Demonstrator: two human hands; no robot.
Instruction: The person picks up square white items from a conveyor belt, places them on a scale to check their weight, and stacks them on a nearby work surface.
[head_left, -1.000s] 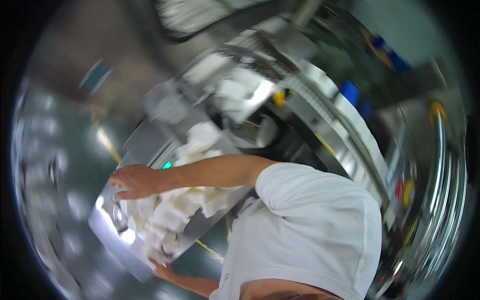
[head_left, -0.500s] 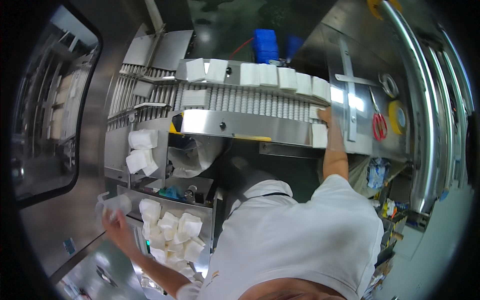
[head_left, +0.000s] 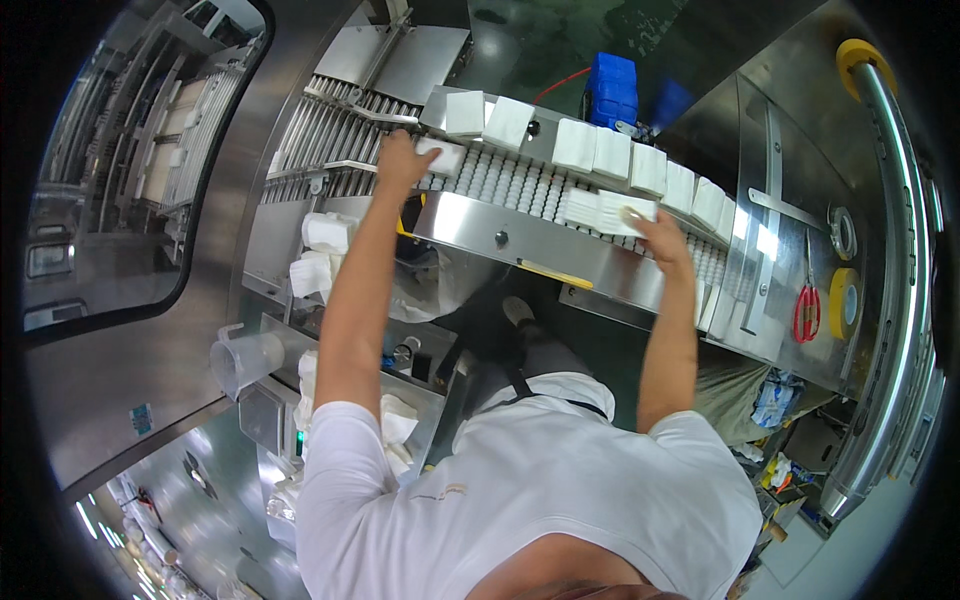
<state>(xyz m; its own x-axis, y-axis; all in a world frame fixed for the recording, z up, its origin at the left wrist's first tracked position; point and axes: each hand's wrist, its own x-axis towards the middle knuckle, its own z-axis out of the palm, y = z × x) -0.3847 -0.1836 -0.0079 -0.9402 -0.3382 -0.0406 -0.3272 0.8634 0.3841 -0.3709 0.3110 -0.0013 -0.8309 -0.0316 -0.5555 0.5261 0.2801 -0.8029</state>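
My left hand [head_left: 402,160] is at the left end of the roller conveyor [head_left: 500,182]. Its thumb and fingers close around the end of a stack of white folded sheets [head_left: 447,157]. My right hand [head_left: 664,240] grips the right end of another white folded stack [head_left: 600,211], thumb and fingers pressed on it. That stack is over the rollers, near the front rail; part of its right end looks blurred. A row of similar white stacks [head_left: 573,146] stands along the far rail, just beyond both hands.
Loose white stacks lie in a metal tray [head_left: 425,395] and on a side plate below the left arm. A clear plastic jug [head_left: 245,360] stands to the left. Red-handled scissors [head_left: 806,312] and a yellow tape roll [head_left: 843,303] lie at right. A blue motor [head_left: 612,90] sits behind.
My left hand has moved from beside the jug up to the stack on the conveyor. My right hand has moved from the conveyor's right end toward its middle, now holding a stack. The view has shifted.
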